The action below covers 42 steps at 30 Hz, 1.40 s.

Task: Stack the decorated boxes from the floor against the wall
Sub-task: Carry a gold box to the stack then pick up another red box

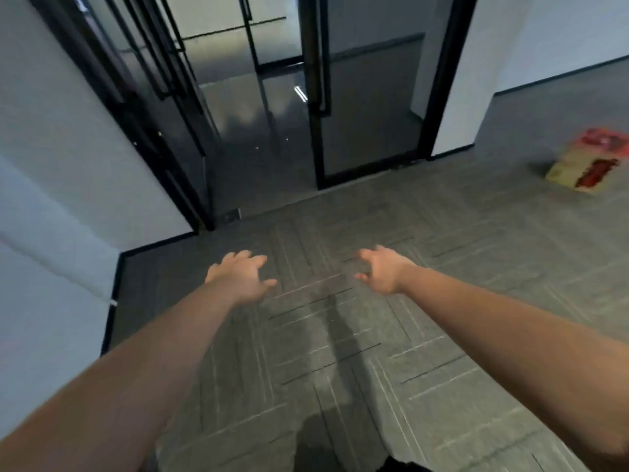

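A decorated box (590, 161), tan with red patterns, lies on the grey carpet at the far right, blurred and cut by the frame edge. Both my arms reach forward over the floor in the middle of the view. My left hand (240, 277) is spread with relaxed fingers and holds nothing. My right hand (383, 272) is likewise empty, fingers loosely spread. The box is well away to the right of both hands.
Black-framed glass doors (367, 107) stand ahead, one leaf open onto a dark shiny floor. A white wall (51, 165) with a black skirting runs along the left. Another white wall (561, 35) stands at the back right. Grey carpet tiles (340, 335) cover the floor.
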### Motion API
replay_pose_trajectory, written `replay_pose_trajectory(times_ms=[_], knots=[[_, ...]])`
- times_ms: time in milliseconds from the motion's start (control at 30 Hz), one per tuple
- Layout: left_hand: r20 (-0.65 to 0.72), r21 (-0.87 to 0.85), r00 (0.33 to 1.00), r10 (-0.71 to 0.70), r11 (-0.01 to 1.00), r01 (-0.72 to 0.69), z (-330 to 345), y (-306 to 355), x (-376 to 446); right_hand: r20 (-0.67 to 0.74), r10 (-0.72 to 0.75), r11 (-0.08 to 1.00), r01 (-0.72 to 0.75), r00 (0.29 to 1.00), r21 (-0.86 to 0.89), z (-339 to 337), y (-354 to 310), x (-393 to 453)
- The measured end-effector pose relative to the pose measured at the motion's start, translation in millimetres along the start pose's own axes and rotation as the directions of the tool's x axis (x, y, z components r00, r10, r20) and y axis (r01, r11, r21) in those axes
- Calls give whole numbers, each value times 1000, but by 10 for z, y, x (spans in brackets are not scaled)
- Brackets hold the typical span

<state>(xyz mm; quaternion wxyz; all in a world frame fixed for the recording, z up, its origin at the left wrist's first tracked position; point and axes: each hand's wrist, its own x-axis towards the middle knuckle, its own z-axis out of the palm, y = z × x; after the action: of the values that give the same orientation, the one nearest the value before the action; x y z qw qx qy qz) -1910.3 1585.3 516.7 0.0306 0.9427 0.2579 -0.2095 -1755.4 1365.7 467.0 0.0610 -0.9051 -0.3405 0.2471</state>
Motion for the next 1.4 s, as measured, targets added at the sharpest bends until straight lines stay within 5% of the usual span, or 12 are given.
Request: replay_pose_trajectory(times_ms=[367,700,933,1400], knots=[[50,178,878,476,861,-477,-652,2573,2091,-34,424,896,-413,905,163,-507,2321,369],[132,304,668,733,611,-731,-1518,4904,3823,-6,718,656,-673,696,343,-1304,4128,931],[193,329,604,773,529,-782,-1672,6595,4669,34,775,568,-719,631,401,-1660,5654,1318],[252,283,657,710,595,-752,-2348,9253,6355,104,781,535,-746,616,397,-2917,8723,2433]])
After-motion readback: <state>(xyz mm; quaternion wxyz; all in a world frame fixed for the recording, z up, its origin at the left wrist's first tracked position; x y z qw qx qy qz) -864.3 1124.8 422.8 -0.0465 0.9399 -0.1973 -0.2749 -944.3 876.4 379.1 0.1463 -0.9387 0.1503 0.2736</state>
